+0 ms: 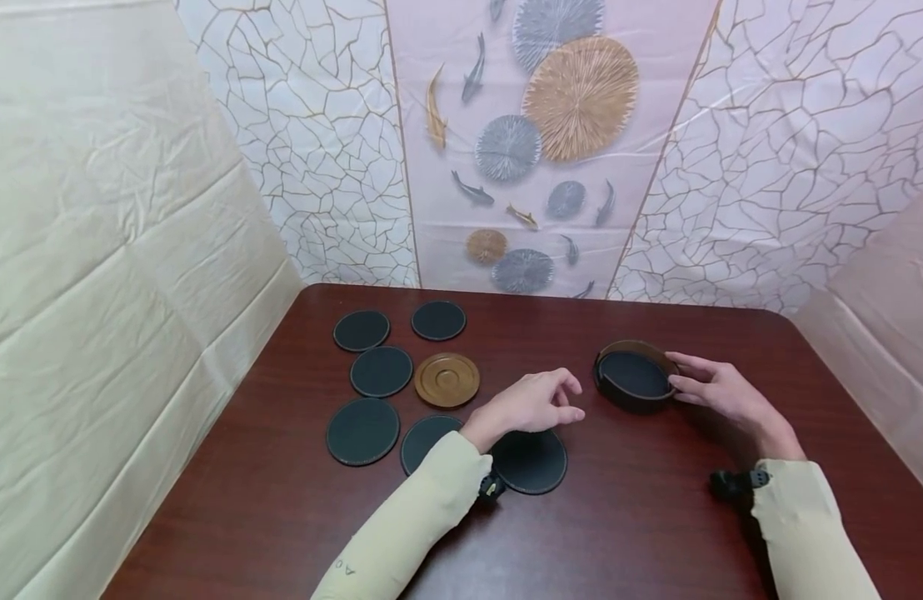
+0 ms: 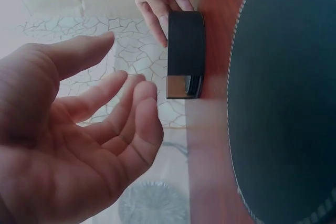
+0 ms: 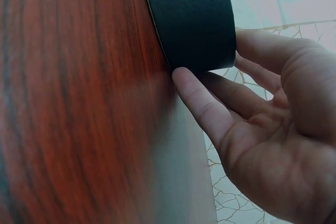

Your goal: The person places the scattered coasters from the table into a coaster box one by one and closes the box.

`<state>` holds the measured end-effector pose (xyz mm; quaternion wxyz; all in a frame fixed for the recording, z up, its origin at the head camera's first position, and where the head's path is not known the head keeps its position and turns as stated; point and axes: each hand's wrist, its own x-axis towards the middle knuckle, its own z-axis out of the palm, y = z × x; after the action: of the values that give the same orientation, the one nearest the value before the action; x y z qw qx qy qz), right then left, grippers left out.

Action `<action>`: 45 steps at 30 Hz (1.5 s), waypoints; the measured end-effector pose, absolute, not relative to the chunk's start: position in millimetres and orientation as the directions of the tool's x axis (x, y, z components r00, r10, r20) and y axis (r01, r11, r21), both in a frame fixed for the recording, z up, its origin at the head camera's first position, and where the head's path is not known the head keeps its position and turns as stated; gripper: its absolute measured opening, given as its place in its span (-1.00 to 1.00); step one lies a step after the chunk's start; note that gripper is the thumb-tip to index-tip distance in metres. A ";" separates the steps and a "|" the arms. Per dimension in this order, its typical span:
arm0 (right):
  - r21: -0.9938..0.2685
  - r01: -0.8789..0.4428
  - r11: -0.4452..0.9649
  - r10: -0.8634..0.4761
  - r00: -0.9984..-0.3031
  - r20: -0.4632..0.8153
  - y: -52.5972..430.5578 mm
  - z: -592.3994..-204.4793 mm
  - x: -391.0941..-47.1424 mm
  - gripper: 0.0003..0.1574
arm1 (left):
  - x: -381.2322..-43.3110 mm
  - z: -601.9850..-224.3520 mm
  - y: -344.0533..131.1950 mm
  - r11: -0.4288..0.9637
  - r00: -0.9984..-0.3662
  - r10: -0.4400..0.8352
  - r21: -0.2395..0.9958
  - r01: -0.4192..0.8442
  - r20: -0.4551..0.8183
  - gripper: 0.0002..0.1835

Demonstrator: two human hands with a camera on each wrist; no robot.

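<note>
My right hand point(image 1: 720, 392) holds the right side of a round black coaster holder point(image 1: 610, 390) with a brown inner wall. A dark round coaster point(image 1: 634, 373) lies inside the holder. In the right wrist view, the fingers point(image 3: 202, 100) meet the holder's outer wall point(image 3: 191, 19) low down by the tabletop. My left hand point(image 1: 532, 400) hovers left of the holder with loosely bent fingers and nothing in them. Below it lies a black leather coaster point(image 1: 532, 467) with a stitched edge, partly covered by the hand. A notch in the holder's wall faces the left hand in the left wrist view.
Several more black coasters point(image 1: 362, 431) lie spread over the left part of the dark wooden table point(image 1: 619, 517). Among them sits a brown wooden round piece point(image 1: 446, 382) with a ringed centre. Patterned cloth point(image 1: 334, 167) hangs behind the table, and pale cloth point(image 1: 132, 275) along the left.
</note>
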<state>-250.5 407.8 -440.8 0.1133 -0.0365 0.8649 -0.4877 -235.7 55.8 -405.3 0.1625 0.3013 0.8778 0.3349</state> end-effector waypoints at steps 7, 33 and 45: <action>-0.853 0.042 0.520 -0.182 -0.970 -0.159 405.9 -437.1 -251.8 -0.07 | -232.5 -410.4 33.8 0.687 -0.777 0.616 0.572 0.448 -0.131 -0.52; -0.858 0.038 0.512 -0.188 -0.970 -0.155 404.6 -441.1 -253.2 -0.08 | -233.7 -416.0 12.4 0.816 -0.757 0.562 0.375 0.440 -0.334 -0.55; -0.859 0.033 0.511 -0.182 -0.972 -0.146 406.2 -439.3 -251.1 -0.09 | -240.1 -423.4 17.2 0.842 -0.767 0.533 0.316 0.438 -0.358 -0.52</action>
<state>-251.1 406.2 -439.3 0.1091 -0.0433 0.8624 -0.4924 -240.1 17.2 -423.4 0.2216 0.2599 0.9337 0.1073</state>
